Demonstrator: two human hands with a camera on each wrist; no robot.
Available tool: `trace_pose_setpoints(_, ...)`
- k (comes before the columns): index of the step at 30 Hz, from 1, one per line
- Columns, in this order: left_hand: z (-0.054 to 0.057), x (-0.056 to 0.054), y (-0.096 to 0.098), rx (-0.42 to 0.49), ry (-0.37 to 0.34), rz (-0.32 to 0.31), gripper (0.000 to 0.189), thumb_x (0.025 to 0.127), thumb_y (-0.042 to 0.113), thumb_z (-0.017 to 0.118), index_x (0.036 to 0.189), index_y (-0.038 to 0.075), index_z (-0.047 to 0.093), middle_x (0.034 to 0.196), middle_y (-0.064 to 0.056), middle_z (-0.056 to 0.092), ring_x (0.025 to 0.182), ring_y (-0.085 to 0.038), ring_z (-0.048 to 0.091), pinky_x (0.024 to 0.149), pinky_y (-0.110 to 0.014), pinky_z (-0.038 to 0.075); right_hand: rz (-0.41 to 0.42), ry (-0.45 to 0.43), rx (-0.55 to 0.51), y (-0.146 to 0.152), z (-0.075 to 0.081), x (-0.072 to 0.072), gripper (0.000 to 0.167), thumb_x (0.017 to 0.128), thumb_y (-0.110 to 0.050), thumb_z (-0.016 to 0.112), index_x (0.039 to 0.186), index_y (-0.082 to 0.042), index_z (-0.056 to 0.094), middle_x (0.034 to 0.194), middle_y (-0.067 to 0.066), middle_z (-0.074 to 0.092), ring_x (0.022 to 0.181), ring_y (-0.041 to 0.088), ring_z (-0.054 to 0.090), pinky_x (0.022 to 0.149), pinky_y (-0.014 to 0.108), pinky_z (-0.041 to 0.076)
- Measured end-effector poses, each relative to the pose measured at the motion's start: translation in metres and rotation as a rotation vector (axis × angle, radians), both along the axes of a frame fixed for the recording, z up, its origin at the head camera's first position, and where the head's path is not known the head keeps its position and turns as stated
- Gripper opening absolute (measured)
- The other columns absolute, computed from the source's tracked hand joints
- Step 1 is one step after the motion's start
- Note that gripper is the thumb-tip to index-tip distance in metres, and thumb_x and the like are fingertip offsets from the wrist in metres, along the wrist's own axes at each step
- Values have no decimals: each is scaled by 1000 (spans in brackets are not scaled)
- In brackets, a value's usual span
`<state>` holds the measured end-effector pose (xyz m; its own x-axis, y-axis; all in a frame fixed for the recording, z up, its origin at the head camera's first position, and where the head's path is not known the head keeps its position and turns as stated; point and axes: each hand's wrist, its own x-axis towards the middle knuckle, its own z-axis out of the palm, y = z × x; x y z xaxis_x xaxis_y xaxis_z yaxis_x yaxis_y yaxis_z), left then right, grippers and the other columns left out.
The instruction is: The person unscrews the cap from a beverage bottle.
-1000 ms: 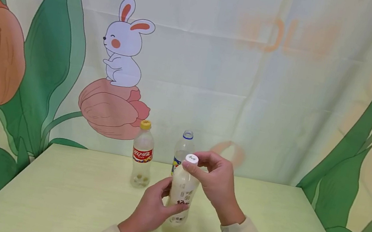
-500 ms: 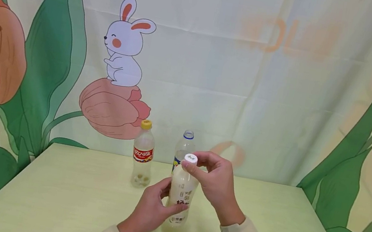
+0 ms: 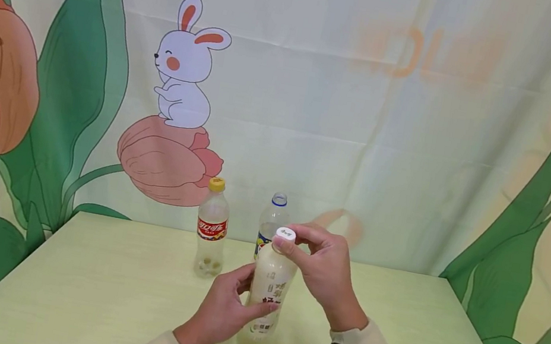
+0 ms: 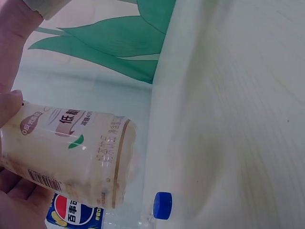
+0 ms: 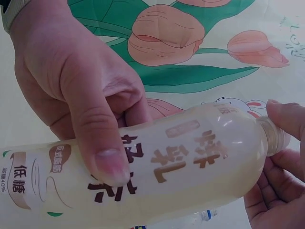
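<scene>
My left hand [image 3: 223, 311] grips a milk tea bottle [image 3: 272, 277] round its middle, thumb across the printed front. The bottle is nearly upright, its pale body marked with brown lettering. At its top, the thumb and fingers of my right hand [image 3: 327, 273] pinch the white cap [image 3: 285, 234]. In the right wrist view the cap [image 5: 282, 136] sits at the bottle neck, between those fingertips. The left wrist view shows the bottle's base [image 4: 125, 162] apart from the tabletop.
Behind it stands an uncapped clear Pepsi bottle [image 3: 275, 215], partly hidden. A blue cap [image 4: 162, 205] lies on the table by that bottle. Left of them is a Coca-Cola bottle [image 3: 212, 228] with a yellow cap. A printed curtain [image 3: 285, 107] hangs behind the table [image 3: 116, 291].
The right hand and the white cap have shifted slightly right and up, and the bottle top has tipped a little with them. The left hand keeps its grip.
</scene>
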<state>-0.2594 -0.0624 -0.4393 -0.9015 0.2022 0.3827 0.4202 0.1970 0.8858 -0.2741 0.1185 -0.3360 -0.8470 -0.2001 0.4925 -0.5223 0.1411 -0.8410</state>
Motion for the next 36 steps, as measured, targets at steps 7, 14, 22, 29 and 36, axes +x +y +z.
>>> trace_pose_setpoints(7, 3, -1, -2, -14, -15, -33, 61, 82, 34, 87, 136, 20, 63, 125, 5, 73, 114, -13, 70, 106, -38, 55, 78, 27, 8, 3, 3, -3, 22, 87, -12, 82, 108, -5, 79, 105, 8, 75, 100, 18, 66, 99, 28, 56)
trace_pose_setpoints(14, 5, -1, -4, 15, 2, -96, 57, 81, 24, 89, 132, 16, 65, 123, 2, 74, 114, -15, 70, 106, -34, 55, 215, -3, 67, 11, 9, -11, 23, 89, -10, 79, 112, -4, 78, 107, 4, 75, 95, 18, 68, 85, 29, 59)
trace_pose_setpoints(22, 4, -1, -7, -1, -26, -149, 50, 80, 25, 89, 125, 21, 68, 119, 5, 75, 111, -13, 71, 106, -31, 54, 414, -27, 110, 22, 10, -25, 27, 93, -8, 74, 115, 7, 72, 109, -1, 72, 92, 14, 68, 77, 28, 61)
trace_pose_setpoints(29, 4, -1, -6, 0, -11, -135, 50, 81, 25, 89, 126, 18, 67, 120, 1, 75, 111, -15, 71, 106, -34, 55, 499, -64, 87, 20, 10, -34, 30, 93, -6, 71, 116, 13, 67, 105, 0, 73, 90, 14, 68, 79, 27, 60)
trace_pose_setpoints(36, 4, -3, -7, -18, -5, -37, 56, 81, 26, 89, 131, 16, 66, 121, -2, 75, 113, -18, 71, 104, -38, 56, 197, -69, 32, 5, 7, -15, 26, 86, -13, 82, 109, -2, 76, 98, 0, 75, 86, 17, 68, 75, 28, 59)
